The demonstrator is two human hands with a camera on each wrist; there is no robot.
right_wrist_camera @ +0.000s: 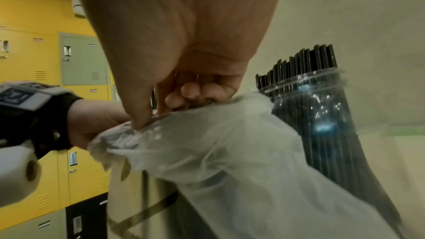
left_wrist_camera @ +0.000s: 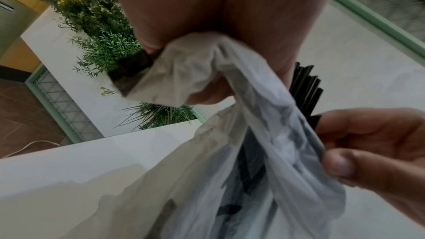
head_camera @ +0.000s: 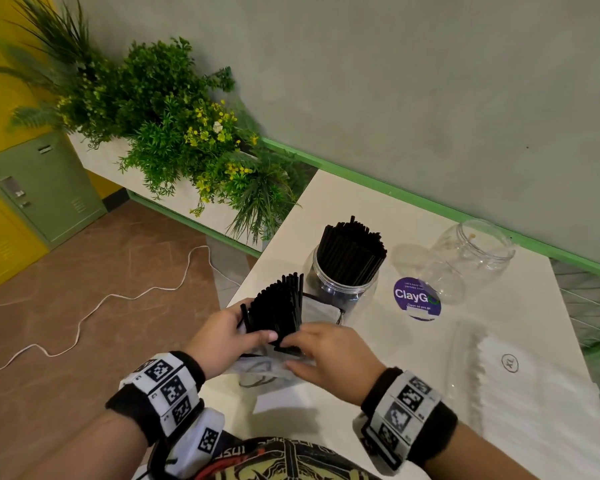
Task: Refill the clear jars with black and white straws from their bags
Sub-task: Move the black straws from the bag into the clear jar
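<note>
A bundle of black straws (head_camera: 278, 306) sticks up out of a thin clear plastic bag (head_camera: 267, 370) at the table's near left edge. My left hand (head_camera: 257, 336) grips the bundle with the bag's plastic bunched around it. My right hand (head_camera: 291, 353) pinches the bag's rim (right_wrist_camera: 138, 126) just below the straws, thumb pressed down and fingers curled. Behind them stands a clear jar (head_camera: 342, 289) packed with black straws (right_wrist_camera: 322, 115). An empty clear jar (head_camera: 465, 261) sits farther right. A bag of white straws (head_camera: 527, 393) lies at the right.
The white table (head_camera: 378, 216) meets a grey wall with a green ledge (head_camera: 430, 206). A purple round sticker (head_camera: 417, 298) lies between the jars. A planter with greenery (head_camera: 174, 133) stands left of the table, and a white cable (head_camera: 118, 296) runs over the floor.
</note>
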